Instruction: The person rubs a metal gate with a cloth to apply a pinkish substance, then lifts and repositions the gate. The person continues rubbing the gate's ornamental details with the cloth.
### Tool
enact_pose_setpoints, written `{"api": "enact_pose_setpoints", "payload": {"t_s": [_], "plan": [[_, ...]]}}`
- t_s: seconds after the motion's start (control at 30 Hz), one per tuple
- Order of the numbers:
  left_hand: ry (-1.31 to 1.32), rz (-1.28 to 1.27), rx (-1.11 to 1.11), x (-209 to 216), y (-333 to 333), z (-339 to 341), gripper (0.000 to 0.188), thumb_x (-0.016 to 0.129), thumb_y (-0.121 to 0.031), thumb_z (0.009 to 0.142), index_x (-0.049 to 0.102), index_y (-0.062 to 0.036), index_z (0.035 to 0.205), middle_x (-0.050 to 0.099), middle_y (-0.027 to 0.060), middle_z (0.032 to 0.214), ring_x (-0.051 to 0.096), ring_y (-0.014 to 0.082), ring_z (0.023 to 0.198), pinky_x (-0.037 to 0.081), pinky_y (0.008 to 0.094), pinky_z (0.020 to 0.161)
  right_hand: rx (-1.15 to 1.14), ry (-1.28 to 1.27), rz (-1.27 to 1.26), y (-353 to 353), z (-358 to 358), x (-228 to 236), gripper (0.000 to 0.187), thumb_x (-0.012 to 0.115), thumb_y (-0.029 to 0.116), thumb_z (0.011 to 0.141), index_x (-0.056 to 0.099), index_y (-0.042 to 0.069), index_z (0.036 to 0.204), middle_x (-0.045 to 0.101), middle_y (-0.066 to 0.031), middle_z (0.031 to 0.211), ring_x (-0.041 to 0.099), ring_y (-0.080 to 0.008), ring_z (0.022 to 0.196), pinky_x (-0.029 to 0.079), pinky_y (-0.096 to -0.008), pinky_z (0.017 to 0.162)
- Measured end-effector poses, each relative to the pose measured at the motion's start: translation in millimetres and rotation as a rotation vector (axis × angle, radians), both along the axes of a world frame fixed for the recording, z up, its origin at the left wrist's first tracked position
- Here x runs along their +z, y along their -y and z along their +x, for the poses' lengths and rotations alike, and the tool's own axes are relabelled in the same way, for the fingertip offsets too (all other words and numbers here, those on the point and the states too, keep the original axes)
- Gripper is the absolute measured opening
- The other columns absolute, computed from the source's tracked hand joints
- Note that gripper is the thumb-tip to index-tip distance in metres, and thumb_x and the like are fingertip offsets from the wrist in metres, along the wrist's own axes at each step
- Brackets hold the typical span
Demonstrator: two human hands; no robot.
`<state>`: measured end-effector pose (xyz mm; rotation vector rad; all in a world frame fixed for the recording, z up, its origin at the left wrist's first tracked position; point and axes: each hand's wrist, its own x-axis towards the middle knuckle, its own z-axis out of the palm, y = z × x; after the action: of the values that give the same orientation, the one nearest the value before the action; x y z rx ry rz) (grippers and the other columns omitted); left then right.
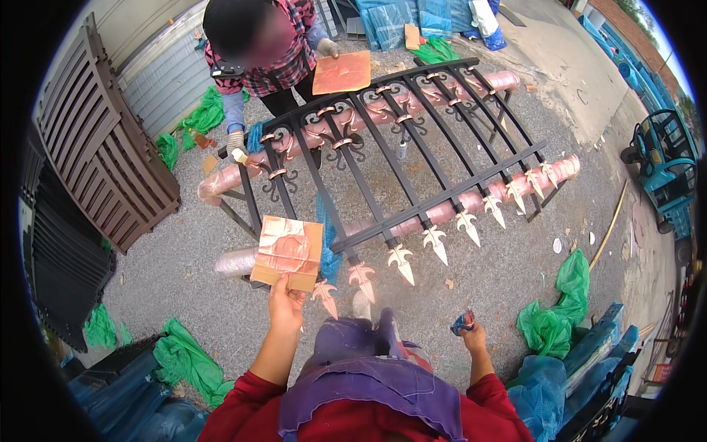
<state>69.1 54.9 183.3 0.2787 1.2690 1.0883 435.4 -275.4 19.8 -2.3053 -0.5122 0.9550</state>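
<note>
My left hand (286, 306) grips the lower edge of a cardboard square (289, 250) smeared with copper-coloured paint. The board hangs over the near left corner of a black metal fence panel (375, 227), beside its spear-shaped finials (361, 278), which are copper or pale pink. My right hand (475, 339) is closed around a small crumpled rag (462, 322), dark blue with reddish stains, held low to the right and apart from the panel. Copper colour also marks the collars (277, 174) and some scrolls on the bars.
Two plastic-wrapped pipes (556, 177) on metal legs bear the panel. Across it, a gloved person (283, 55) holds another painted cardboard (342, 72) and a small pale block (239, 155). Brown slatted panels (110, 147) lean at left; green plastic (552, 317) and a blue vehicle (666, 166) are at right.
</note>
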Motion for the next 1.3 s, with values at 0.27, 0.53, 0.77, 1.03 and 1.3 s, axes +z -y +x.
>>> {"api": "enact_pose_setpoints", "payload": {"t_s": [0.27,0.53,0.77,1.03,1.3], "plan": [[0.108,-0.043,-0.117,-3,-46,95,0.014,0.057,-0.023,0.088,0.055,-0.0142,0.099,0.06,-0.0029,0.084,0.056,0.008,0.067,0.045,0.0238,0.055,-0.15,0.023,-0.041,37,32,17,0.036,0.071,0.014,0.064,0.063,0.004,0.098,0.065,-0.0065,0.08,0.061,-0.0168,0.077,0.047,-0.0304,0.072],[0.091,-0.036,-0.046,-13,-73,152,0.013,0.057,-0.023,0.088,0.054,-0.014,0.098,0.059,-0.0016,0.082,0.056,0.0089,0.064,0.045,0.0232,0.052,-0.114,0.149,-0.005,43,87,-7,0.037,0.07,0.017,0.064,0.063,0.001,0.097,0.066,-0.0068,0.086,0.062,-0.0207,0.082,0.047,-0.0333,0.072],[0.078,0.051,0.166,-19,-55,211,0.017,0.057,-0.023,0.088,0.054,-0.0136,0.101,0.059,-0.0005,0.082,0.055,0.0094,0.064,0.046,0.0244,0.052,0.194,0.012,-0.131,-43,247,-20,0.04,0.074,0.02,0.061,0.063,0.0,0.094,0.066,-0.0201,0.089,0.065,-0.0315,0.088,0.048,-0.0374,0.076],[0.036,-0.02,0.445,9,-1,254,0.016,0.057,-0.023,0.088,0.052,-0.0136,0.101,0.058,0.0001,0.082,0.054,0.0112,0.062,0.046,0.0239,0.051,0.337,-0.064,0.197,-192,366,10,0.027,0.068,0.009,0.069,0.06,0.001,0.093,0.061,-0.003,0.073,0.057,-0.0127,0.064,0.044,-0.0291,0.054],[0.026,0.017,0.619,5,28,222,0.02,0.055,-0.022,0.089,0.049,-0.0084,0.103,0.058,0.0046,0.082,0.055,0.0134,0.062,0.048,0.0229,0.05,0.667,-0.31,0.275,-296,256,56,0.041,0.068,0.009,0.074,0.057,-0.001,0.112,0.065,-0.0055,0.097,0.06,-0.0143,0.089,0.046,-0.0281,0.082]]}}
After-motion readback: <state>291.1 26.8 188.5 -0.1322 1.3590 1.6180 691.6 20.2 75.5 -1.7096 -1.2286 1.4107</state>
